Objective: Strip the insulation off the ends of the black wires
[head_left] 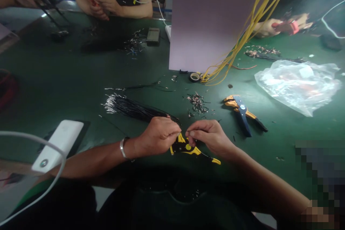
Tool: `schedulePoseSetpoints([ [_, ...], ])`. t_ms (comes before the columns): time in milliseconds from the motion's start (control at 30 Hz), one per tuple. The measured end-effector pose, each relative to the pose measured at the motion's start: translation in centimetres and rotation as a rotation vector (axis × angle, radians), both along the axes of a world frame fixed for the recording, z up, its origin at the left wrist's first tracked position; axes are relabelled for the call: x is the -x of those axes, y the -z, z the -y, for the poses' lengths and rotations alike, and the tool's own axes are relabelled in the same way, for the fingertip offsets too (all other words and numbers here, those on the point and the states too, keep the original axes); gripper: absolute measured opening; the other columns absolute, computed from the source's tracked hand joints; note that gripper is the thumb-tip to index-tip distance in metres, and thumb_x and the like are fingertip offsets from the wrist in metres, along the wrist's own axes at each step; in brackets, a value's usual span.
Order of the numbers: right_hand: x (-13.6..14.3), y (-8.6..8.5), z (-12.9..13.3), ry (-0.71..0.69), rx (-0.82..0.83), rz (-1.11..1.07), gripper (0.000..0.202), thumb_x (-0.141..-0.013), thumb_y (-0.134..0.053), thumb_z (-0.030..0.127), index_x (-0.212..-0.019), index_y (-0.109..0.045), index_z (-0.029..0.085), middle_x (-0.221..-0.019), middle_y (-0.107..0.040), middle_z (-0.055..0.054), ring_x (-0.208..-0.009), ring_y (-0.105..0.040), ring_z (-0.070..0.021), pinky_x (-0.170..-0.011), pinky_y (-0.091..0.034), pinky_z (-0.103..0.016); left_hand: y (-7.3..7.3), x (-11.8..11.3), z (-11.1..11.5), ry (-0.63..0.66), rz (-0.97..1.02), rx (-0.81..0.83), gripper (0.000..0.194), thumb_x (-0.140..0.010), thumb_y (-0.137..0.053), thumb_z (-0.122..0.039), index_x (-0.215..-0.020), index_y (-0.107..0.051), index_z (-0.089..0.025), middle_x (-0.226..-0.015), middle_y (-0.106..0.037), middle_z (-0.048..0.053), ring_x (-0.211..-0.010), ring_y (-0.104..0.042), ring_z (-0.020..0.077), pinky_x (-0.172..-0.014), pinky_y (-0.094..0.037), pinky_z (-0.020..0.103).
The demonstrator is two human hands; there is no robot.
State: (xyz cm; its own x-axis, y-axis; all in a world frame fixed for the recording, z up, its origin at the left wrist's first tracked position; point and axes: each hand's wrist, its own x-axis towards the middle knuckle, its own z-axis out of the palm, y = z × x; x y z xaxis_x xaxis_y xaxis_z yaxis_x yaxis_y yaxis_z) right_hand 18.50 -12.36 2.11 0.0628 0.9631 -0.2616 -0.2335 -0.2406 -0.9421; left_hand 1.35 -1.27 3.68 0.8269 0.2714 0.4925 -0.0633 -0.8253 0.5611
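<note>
My left hand (pixel 160 136) is closed in a pinch, a metal bangle on its wrist. Facing it across a small gap, my right hand (pixel 208 136) pinches thumb against forefinger. Whatever lies between the fingertips of either hand is too small to make out. Below and between them rests a yellow-and-black wire stripper (pixel 188 147) on the green table. A bundle of thin black wires (pixel 134 108) with bare, silvery ends stretches behind my left hand, which hides part of it. Beyond my right hand sits a pile of wire scraps (pixel 198 103).
A blue-and-orange wire stripper (pixel 242 113) and a clear plastic bag (pixel 299 84) lie to the right. Yellow wires (pixel 237 54) hang beside an upright pale panel (pixel 207 21). A white power bank (pixel 59 143) with a cable is at left. Two people work opposite, holding red tools.
</note>
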Motion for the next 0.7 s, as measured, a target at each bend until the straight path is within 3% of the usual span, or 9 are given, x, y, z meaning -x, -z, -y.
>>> schedulePoseSetpoints([
  [233, 0.4, -0.7, -0.2, 0.015, 0.022, 0.217, 0.011, -0.068, -0.061, 0.021, -0.066, -0.069, 0.015, -0.051, -0.063, 0.000, -0.045, -0.056, -0.0113, -0.047, -0.046, -0.024, 0.1, 0.0, 0.1, -0.002, -0.010, 0.013, 0.018, -0.081, -0.052, -0.006, -0.066, -0.058, -0.016, -0.054, -0.057, -0.003, -0.051, -0.052, 0.0081, -0.055, -0.040, 0.020],
  [467, 1.0, 0.2, -0.3, 0.108, -0.316, 0.859, 0.017, -0.066, -0.050, 0.013, -0.053, -0.061, 0.017, -0.049, -0.057, 0.002, -0.046, -0.049, -0.0093, -0.049, -0.037, -0.021, 0.9, -0.1, 0.5, 0.012, -0.076, -0.015, 0.021, -0.081, -0.048, -0.006, -0.064, -0.057, -0.016, -0.054, -0.054, -0.002, -0.053, -0.051, 0.0099, -0.054, -0.038, 0.022],
  [700, 1.2, 1.0, -0.4, 0.170, -0.485, 1.109, 0.019, -0.063, -0.048, 0.010, -0.046, -0.046, 0.019, -0.046, -0.045, 0.004, -0.044, -0.040, -0.0087, -0.046, -0.030, -0.022, 1.3, -0.4, 0.7, 0.040, -0.093, -0.051, 0.025, -0.079, -0.044, -0.003, -0.059, -0.050, -0.017, -0.051, -0.050, -0.003, -0.052, -0.046, 0.0098, -0.051, -0.033, 0.024],
])
